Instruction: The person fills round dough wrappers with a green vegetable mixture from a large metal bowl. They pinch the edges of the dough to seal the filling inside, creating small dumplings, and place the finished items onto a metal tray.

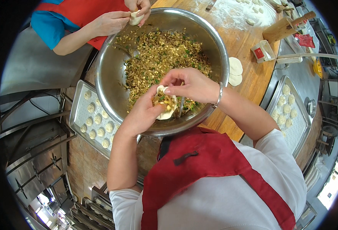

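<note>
Above the near side of a large steel bowl [111, 106], my left hand [143, 110] cradles a dough wrapper [166, 115] with filling in its middle. My right hand [184, 84], a bangle at its wrist, pinches the wrapper's upper edge, which is gathered into folds. Chopped filling [169, 54] with green and yellow bits covers much of the bowl's inside. A metal utensil [182, 106] leans in the filling beneath my right hand, partly hidden by it. Two flat dough rounds [235, 67] overlap on the wooden tabletop [223, 115] at the bowl's right.
Across the bowl, a co-worker's hands [125, 20] hold another piece of dough; a spoon [128, 51] rests below. Perforated trays of pleated buns stand at left [79, 115] and right [298, 141]. Flour [238, 14], a wooden roller [281, 30] and a plastic container [263, 51] occupy the table's far side.
</note>
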A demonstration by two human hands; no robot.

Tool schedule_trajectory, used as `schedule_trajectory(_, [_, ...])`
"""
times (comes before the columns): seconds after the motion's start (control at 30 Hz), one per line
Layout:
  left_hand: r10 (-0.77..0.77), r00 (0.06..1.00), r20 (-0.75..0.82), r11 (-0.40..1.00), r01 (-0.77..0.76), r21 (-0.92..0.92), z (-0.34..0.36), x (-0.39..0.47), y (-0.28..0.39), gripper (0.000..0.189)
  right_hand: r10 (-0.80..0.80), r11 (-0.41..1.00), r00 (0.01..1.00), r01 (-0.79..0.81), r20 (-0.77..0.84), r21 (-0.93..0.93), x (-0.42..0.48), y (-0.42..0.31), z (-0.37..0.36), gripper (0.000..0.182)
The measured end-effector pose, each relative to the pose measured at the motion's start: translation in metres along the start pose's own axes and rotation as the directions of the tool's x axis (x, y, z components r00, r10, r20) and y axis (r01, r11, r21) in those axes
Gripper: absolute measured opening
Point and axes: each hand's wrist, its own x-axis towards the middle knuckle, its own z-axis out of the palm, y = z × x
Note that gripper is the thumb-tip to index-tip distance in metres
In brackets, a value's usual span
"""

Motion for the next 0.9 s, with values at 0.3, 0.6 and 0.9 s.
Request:
schedule_trajectory(0.3, [-0.012, 1.0, 0.022, 0.997, 0.01, 0.073, -0.017, 0.005, 0.001, 0.047, 0.066, 0.995, 0.998, -0.065, -0.009, 0.072, -0.001, -0.005, -0.002, 0.009])
schedule_trajectory(0.6, [-0.086, 0.996, -0.023, 0.978, 0.088, 0.187, -0.025, 0.016, 0.011, 0.043, 0.07, 0.989, 0.998, -0.07, 0.003, 0.134, 0.001, 0.002, -0.001, 0.013])
schedule_trajectory(0.9, [-0.087, 0.996, -0.026, 0.995, 0.085, -0.047, -0.04, 0.029, 0.018, 0.042, 0.127, 0.966, 0.991, -0.112, -0.051, 0.232, 0.015, 0.0, -0.007, 0.013])
